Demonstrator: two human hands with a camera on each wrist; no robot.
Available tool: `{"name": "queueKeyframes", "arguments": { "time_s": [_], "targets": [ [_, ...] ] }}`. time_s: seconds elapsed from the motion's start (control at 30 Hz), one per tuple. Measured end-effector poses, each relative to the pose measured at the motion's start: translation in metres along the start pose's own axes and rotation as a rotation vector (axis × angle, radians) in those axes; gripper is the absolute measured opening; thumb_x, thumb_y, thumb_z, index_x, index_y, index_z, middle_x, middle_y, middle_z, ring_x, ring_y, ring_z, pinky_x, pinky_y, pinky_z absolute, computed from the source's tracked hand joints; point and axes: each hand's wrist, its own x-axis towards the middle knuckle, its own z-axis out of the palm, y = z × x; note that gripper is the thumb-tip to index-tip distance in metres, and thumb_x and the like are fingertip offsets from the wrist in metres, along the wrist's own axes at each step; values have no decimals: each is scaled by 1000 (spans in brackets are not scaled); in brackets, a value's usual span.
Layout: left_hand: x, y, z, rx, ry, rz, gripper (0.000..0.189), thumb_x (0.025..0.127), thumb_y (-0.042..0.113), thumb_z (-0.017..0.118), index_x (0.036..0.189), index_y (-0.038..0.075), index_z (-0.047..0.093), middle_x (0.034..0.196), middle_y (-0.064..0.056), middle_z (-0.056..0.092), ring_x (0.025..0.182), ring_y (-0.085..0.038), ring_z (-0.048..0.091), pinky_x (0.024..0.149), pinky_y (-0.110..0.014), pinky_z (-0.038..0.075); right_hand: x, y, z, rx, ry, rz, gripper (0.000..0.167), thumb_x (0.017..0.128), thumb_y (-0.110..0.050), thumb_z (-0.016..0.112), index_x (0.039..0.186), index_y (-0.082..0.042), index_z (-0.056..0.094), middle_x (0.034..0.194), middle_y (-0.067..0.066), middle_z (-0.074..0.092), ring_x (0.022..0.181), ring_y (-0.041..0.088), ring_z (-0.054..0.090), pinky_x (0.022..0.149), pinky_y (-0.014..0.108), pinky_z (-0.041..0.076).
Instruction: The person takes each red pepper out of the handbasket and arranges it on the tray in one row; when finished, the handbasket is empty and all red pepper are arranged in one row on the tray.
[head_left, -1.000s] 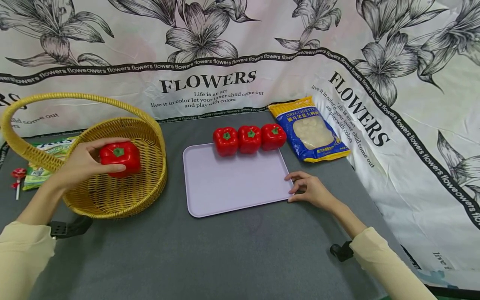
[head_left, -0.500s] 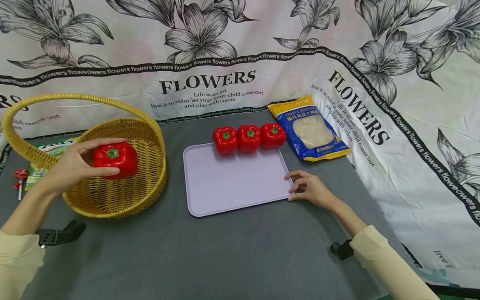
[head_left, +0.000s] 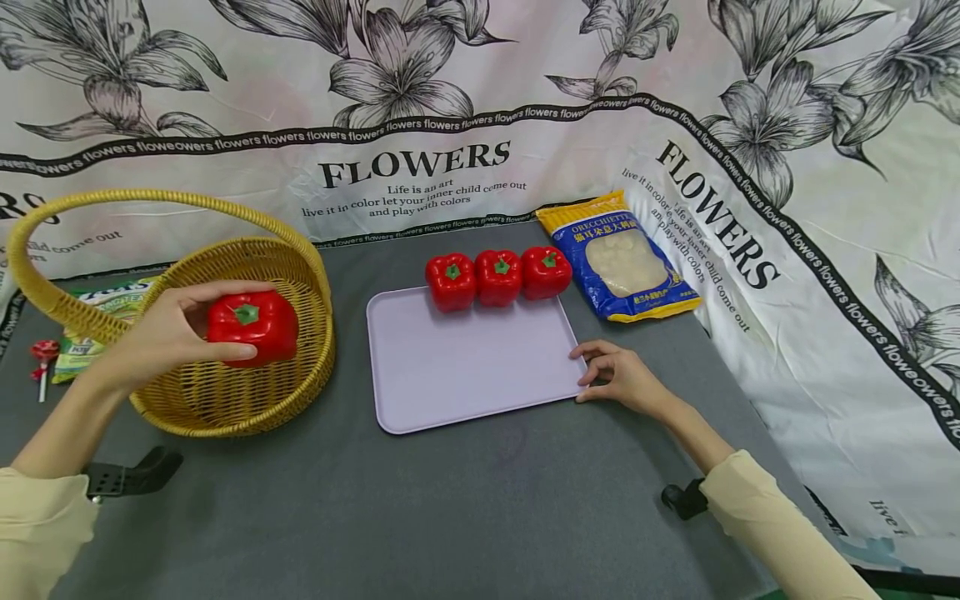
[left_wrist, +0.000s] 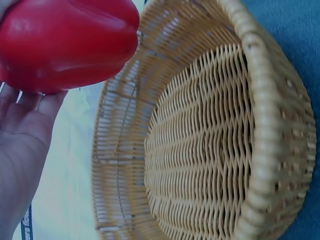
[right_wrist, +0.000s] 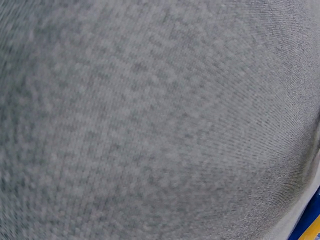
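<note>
My left hand grips a red bell pepper with a green stem, thumb on the near side and fingers on the far side. It holds the pepper over the yellow wicker basket, whose woven bottom shows bare in the left wrist view. Three more red bell peppers stand in a row along the far edge of a pale lilac tray. At the tray's right edge, my right hand holds the rim near the front corner between thumb and bent fingers. The right wrist view shows mostly grey cloth.
Behind the tray's right side lies a blue and yellow bag of orecchiette pasta. Left of the basket are a green snack bag and a red lollipop. The basket's tall handle arches over its far side. Flower-printed cloth hangs behind.
The left hand with the pepper shifted a little left, then back to the right over the basket, ending slightly right of where it was. The right hand and tray stayed still.
</note>
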Motion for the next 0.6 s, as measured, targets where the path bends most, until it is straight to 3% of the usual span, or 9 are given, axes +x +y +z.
{"name": "queueKeyframes", "arguments": {
  "time_s": [0.27, 0.6],
  "targets": [
    [11, 11, 16, -59, -82, 72, 60, 81, -3, 69, 137, 12, 52, 125, -3, 54, 107, -23, 51, 75, -32, 56, 0, 3, 0, 3, -6, 1, 15, 70, -3, 83, 74, -5, 69, 121, 18, 58, 112, 31, 52, 85, 37, 53],
    [21, 34, 46, -36, -62, 48, 61, 78, 7, 77, 135, 17, 56, 127, -3, 54, 110, -23, 47, 75, -32, 56, 0, 1, -1, -5, -7, 13, 15, 70, -4, 83, 74, -6, 69, 122, 17, 57, 113, 32, 51, 86, 34, 53]
  ]
}}
